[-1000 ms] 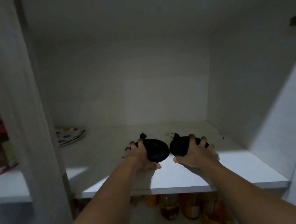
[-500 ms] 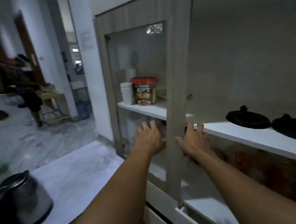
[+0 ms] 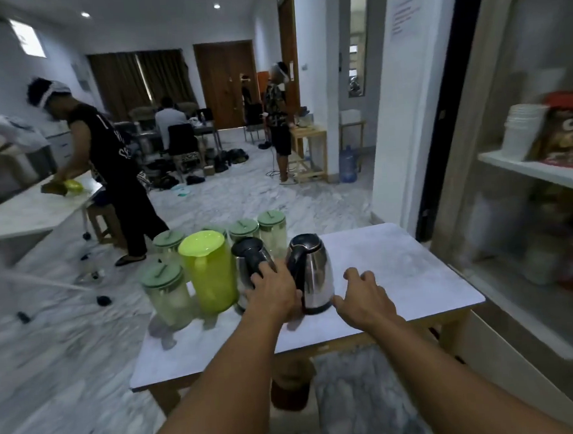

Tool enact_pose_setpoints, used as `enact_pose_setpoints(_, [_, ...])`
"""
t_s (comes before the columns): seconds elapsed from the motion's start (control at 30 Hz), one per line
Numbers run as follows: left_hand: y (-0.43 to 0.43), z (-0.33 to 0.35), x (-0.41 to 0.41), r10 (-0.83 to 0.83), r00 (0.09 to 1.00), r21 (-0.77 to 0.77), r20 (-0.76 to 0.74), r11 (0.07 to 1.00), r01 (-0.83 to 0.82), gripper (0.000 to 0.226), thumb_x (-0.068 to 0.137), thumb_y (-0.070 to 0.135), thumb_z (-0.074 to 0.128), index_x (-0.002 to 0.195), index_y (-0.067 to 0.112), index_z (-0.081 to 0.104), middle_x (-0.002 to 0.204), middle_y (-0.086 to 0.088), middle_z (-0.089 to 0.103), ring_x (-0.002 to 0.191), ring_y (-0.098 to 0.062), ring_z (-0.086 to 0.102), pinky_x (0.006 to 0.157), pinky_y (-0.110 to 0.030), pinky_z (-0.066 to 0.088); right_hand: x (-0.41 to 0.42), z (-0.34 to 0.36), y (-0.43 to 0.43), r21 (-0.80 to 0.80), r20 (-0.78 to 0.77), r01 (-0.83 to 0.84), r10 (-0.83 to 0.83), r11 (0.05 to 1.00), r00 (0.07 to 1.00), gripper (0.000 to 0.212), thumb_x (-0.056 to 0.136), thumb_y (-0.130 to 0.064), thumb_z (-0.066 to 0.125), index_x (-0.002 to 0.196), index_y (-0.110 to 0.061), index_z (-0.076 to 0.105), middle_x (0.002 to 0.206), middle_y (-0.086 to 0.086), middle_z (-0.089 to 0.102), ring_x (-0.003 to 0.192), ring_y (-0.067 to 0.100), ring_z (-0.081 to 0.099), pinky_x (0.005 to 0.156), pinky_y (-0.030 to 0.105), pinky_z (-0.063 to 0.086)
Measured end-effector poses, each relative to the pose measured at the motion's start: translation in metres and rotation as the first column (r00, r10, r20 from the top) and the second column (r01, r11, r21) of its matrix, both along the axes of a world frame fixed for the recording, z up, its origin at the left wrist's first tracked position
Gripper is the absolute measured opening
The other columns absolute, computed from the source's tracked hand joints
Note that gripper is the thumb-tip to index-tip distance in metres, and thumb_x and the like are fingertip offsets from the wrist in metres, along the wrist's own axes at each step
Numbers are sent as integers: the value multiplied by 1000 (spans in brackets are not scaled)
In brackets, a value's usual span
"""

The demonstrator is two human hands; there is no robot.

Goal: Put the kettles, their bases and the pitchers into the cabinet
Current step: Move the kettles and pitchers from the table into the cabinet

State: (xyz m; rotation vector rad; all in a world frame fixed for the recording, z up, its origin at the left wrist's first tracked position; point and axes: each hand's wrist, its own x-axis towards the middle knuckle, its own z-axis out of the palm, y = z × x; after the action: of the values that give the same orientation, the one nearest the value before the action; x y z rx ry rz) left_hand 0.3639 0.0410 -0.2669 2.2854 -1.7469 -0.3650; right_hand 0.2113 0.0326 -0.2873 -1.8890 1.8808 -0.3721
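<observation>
- Left hand (image 3: 276, 293), fingers (image 3: 261, 272) spread and curling toward the black handle of the left kettle (image 3: 252, 269) — they touch or all but touch it, though whether they have closed around it cannot be told through the blur.
- Right hand (image 3: 364, 297) hovers open and empty, fingers (image 3: 352, 275) splayed, just to the right of the right kettle (image 3: 310, 272) and not touching it.
- The relation the coming move seems to turn on: each kettle stands upright, long axis vertical, directly ahead of its own hand — the left kettle's handle faces the left palm, while the right kettle's handle points left, away from the right hand, so that hand would likely have to come round the steel body or over the top.
- Both kettles sit side by side near the middle of the small white table (image 3: 417, 286), close together but apparently not touching.
- To their left, still on the table: a lime-green pitcher (image 3: 209, 272) just beside the left kettle, and several clear pitchers with green lids (image 3: 164, 293) around and behind it.
- The cabinet (image 3: 527, 175), their destination, stands well to the right of the table, holding paper cups (image 3: 521, 132) and a snack tub on a shelf.
- No bases are visible on the table.
</observation>
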Motion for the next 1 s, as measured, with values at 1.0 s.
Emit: enact_pose_setpoints(1.0, [-151,-17,79,97,728,-20,-678,988,-151,39,86,36,61,102,1,67,106,-17,70,91,-34,64,71,-29,46,84,-14,-126,266,488,684,-706,680,513,45,58,-41,67,92,-12,71,86,10,76,81,30,72,72,32,56])
